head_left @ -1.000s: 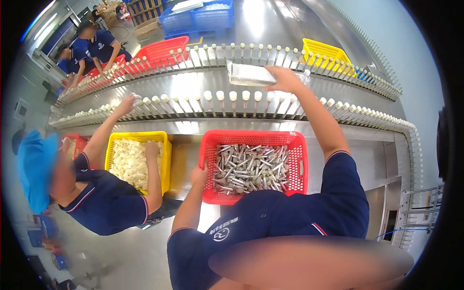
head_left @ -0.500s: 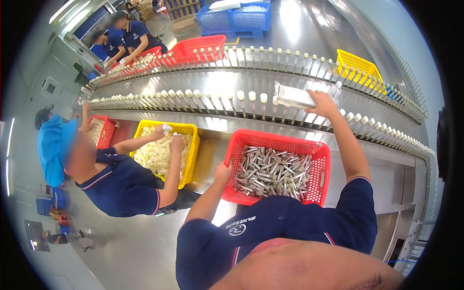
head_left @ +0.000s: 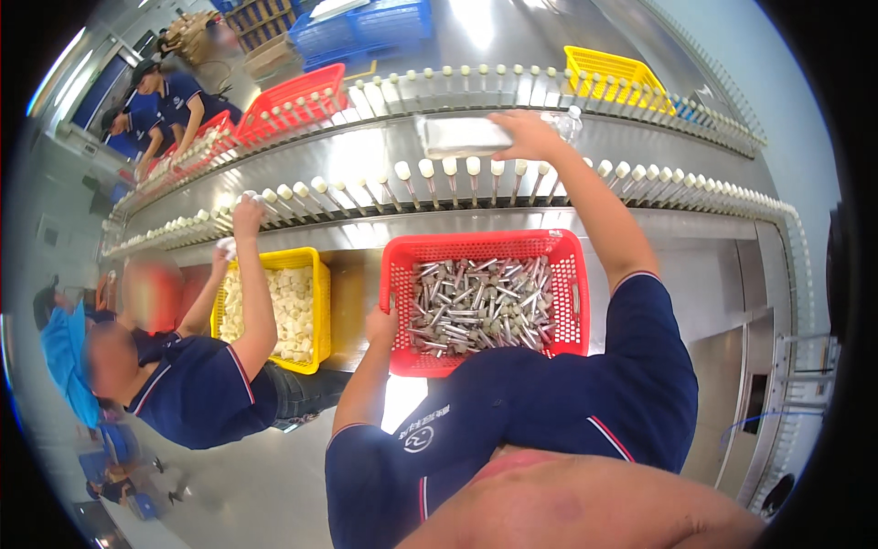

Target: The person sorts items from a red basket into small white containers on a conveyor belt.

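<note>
My left hand (head_left: 382, 324) is closed around the left rim of a red perforated basket (head_left: 574, 343) in front of me. Inside the basket lies a heap of metal rods with dull greyish heads (head_left: 480, 306). My right arm reaches out over the near row of upright rods with white tips (head_left: 474, 167). At its end, my right hand (head_left: 529, 135) grips one end of a flat white rectangular pack (head_left: 462, 137), which seems wrapped in clear film. Just to the right of that hand stands a clear plastic bottle (head_left: 571, 121).
A co-worker in a blue cap (head_left: 69, 357) stands at my left by a yellow basket (head_left: 322, 311) of pale pieces. Another rod row (head_left: 500, 73) runs farther back. Beyond it are a red basket (head_left: 293, 105), a yellow basket (head_left: 599, 66) and blue crates (head_left: 366, 37).
The view has shifted, so the scene sits farther left and higher. My right hand has carried the white pack slightly left. One co-worker hand has gone from the yellow basket to the near rods.
</note>
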The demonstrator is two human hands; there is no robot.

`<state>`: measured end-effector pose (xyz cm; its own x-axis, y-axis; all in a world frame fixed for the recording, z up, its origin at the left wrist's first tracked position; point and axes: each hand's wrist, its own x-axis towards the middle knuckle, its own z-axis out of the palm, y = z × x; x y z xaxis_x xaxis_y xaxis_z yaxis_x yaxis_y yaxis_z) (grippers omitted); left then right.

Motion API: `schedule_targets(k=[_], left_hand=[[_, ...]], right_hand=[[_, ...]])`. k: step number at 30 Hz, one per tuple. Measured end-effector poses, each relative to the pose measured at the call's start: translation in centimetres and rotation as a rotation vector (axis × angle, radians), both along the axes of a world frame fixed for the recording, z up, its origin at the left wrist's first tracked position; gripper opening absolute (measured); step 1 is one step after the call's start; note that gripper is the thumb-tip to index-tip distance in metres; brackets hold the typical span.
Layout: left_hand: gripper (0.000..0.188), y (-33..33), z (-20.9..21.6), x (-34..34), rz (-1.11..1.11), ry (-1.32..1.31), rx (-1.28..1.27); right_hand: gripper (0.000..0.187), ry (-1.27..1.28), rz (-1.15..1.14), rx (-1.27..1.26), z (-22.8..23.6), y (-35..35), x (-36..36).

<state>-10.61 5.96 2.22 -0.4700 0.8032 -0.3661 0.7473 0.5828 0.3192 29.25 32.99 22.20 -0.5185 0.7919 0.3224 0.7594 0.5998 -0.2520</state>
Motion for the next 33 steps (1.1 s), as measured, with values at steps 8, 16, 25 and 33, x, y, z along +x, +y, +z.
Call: schedule_targets(k=[8, 16, 25, 33], left_hand=[[0.034, 0.2, -0.5, 0.1, 0.008, -0.059, 0.058], [0.033, -0.1, -0.2, 0.5, -0.009, -0.062, 0.084], [0.035, -0.8, -0.1, -0.3, 0.004, 0.003, 0.06], [0.034, -0.4, 1.2, 1.0, -0.006, 0.024, 0.017]], right_hand=[[0.082, -0.227, -0.079, -0.223, -3.0, -1.6, 2.0], [0.079, -0.148, -0.11, -0.19, -3.8, -3.0, 7.7], [0.082, 0.041, 0.02, 0.059, 0.0, -0.4, 1.3], [0.082, -0.164, 0.029, -0.234, -3.3, 0.0, -1.2]])
